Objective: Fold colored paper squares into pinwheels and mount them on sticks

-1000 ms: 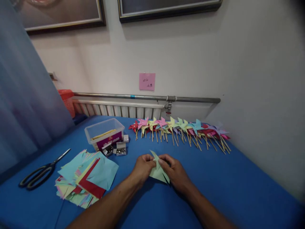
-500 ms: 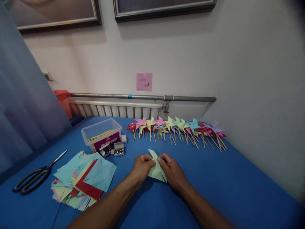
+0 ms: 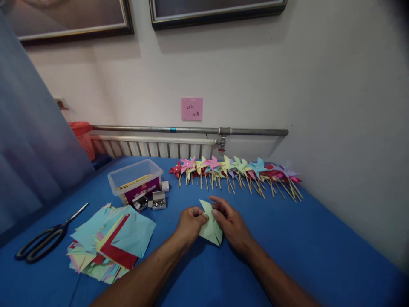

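A light green paper square (image 3: 211, 230) with slits cut in from its corners is held above the blue-covered table. My left hand (image 3: 191, 224) pinches it near the middle, with thumb and fingers closed over the left part. At its right side is my right hand (image 3: 232, 226), fingers apart, the index finger lifted clear and the thumb touching or just beside the paper. Whether the right fingertips behind the sheet touch it is hidden.
Left are black-handled scissors (image 3: 47, 239) and a pile of coloured, slit paper squares (image 3: 137, 232). Behind stand a clear plastic box (image 3: 136, 179) with thin sticks and small boxes, one showing metal pins (image 3: 158, 204). Finished paper pinwheels (image 3: 226, 164) on sticks line the back.
My right hand has loosened its pinch, its index finger lifting and spreading from the thumb. The paper's right part has flattened out. My left hand keeps its hold.
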The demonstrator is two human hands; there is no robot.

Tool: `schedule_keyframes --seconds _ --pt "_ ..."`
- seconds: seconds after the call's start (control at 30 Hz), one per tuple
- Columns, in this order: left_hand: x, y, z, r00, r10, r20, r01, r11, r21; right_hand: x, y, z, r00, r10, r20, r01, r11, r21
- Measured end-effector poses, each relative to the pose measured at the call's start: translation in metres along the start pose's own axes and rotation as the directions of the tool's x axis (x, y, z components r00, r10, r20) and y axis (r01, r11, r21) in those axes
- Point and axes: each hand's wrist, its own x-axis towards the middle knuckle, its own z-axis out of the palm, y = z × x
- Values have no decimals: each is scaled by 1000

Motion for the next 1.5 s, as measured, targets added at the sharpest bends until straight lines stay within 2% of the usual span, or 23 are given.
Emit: schedule_keyframes --seconds 0.13,0.43,0.67,0.83,1.0,1.13,1.2,1.37,1.5 --pt "-1 1 0 1000 -4 -10 4 1000 11 -2 -6 -5 996 -26 82 30 999 -38" --pt "-1 2 -2 1000 -6 13 5 1000 25 -3 -15 -11 991 -88 101 109 967 -229" --pt "0 -1 -2 1000 13 19 -15 998 59 -2 -14 -13 958 -201 207 273 864 -423" --pt "1 -2 -1 1000 17 23 -19 998 56 -3 -14 -13 955 -210 211 288 831 -476" --pt "-1 0 0 1000 -3 29 2 1000 21 -3 -7 -13 971 -185 150 232 880 -414" --pt "-2 3 0 1000 -14 14 14 1000 0 -1 -3 -12 997 -32 70 55 934 -354" --pt "-2 3 1 1000 -20 10 20 1000 -8 0 -3 -11 998 16 63 6 945 -328" --pt "-2 4 2 999 -28 25 28 999 -17 3 -3 -10 995 75 68 -58 974 -219" --pt "-2 4 1 999 -27 44 28 1000 -4 2 -7 -10 995 67 70 -56 987 -153"
